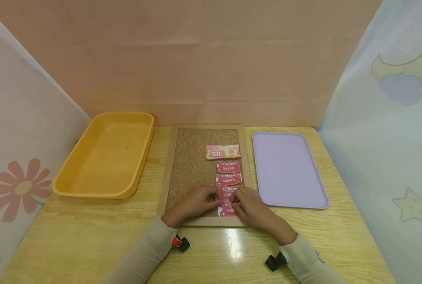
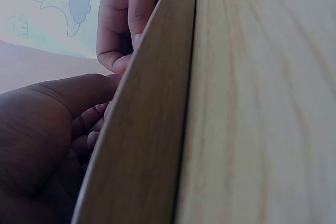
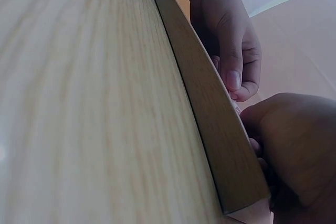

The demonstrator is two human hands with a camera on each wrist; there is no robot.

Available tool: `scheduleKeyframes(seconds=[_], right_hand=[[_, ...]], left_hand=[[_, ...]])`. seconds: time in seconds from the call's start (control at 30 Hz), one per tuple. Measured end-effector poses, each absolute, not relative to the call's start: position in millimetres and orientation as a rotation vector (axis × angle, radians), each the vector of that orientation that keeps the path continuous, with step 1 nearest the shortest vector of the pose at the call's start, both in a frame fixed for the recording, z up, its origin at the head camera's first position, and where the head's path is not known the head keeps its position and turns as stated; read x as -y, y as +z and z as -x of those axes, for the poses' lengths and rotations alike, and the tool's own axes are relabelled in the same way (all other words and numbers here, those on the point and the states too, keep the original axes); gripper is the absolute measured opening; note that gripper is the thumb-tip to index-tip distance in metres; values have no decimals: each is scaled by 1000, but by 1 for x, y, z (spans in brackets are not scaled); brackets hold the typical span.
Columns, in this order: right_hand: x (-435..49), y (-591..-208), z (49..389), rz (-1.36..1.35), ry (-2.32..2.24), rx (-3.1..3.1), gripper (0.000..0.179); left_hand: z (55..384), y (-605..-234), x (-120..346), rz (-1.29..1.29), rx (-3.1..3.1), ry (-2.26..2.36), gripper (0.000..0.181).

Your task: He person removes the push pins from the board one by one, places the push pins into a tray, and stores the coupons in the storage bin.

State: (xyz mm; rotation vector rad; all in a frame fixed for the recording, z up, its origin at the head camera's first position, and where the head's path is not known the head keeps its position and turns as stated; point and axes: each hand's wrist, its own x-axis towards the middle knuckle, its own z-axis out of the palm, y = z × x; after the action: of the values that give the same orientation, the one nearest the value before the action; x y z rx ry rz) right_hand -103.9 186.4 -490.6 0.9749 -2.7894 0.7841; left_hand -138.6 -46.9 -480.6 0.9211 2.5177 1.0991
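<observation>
On a wood-framed cork board (image 1: pixel 191 165), several red and pink paper coupons hang in a column along the right side. The upper ones show a small pale pin at the top middle. My left hand (image 1: pixel 198 201) pinches the left edge of the lowest coupon (image 1: pixel 226 212) between thumb and forefinger. With curled fingers my right hand (image 1: pixel 255 209) pinches at that coupon's top middle, over what looks like a pushpin (image 1: pixel 231 202), mostly hidden by the fingertips. In the wrist views the board's frame (image 2: pixel 142 108) hides the fingertips in part.
A deep yellow tray (image 1: pixel 143 157) stands left of the board, and a flat lilac tray (image 1: pixel 287 169) lies to its right. All rest on a light wood table (image 1: pixel 203 260). Cloth walls (image 1: pixel 203 59) enclose the back and both sides.
</observation>
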Motion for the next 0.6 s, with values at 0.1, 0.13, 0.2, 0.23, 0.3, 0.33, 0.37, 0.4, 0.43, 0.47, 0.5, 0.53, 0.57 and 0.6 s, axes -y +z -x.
scheduleKeyframes(seconds=[0.1,0.13,0.2,0.23,0.3,0.33,0.37,0.4,0.43,0.47,0.5,0.53,0.57,0.6], right_hand=[[-187,-491,104,-972,779,2797,13],[-187,-491,104,-972,776,2798,13],[-187,-492,104,-972,774,2798,14],[-187,-492,104,-971,774,2800,14],[-187,-492,104,-971,775,2800,14],[-187,-492,104,-971,775,2799,14],[-187,-492,104,-971,776,2799,14],[-187,-492,104,-970,776,2799,13],[-187,-492,103,-969,775,2800,13],[-187,-491,103,-969,776,2802,13],[-186,-491,103,-968,777,2805,13],[-186,-491,103,-969,776,2806,12],[-186,-490,103,-969,776,2809,12],[-186,-490,103,-970,774,2810,12]], left_hand=[[139,-482,47,-913,-2510,1108,7],[139,-482,47,-914,-2509,1110,7],[140,-483,47,-919,-2508,1113,7],[140,-484,47,-925,-2504,1119,7],[140,-485,47,-933,-2502,1121,7],[140,-485,47,-937,-2502,1123,7],[140,-486,47,-939,-2502,1125,7],[140,-486,47,-941,-2499,1129,7],[140,-486,47,-942,-2498,1132,7],[140,-486,47,-942,-2501,1129,7],[140,-486,48,-946,-2502,1130,7],[139,-486,48,-949,-2503,1131,7],[139,-486,47,-954,-2503,1133,7],[139,-486,47,-959,-2501,1137,6]])
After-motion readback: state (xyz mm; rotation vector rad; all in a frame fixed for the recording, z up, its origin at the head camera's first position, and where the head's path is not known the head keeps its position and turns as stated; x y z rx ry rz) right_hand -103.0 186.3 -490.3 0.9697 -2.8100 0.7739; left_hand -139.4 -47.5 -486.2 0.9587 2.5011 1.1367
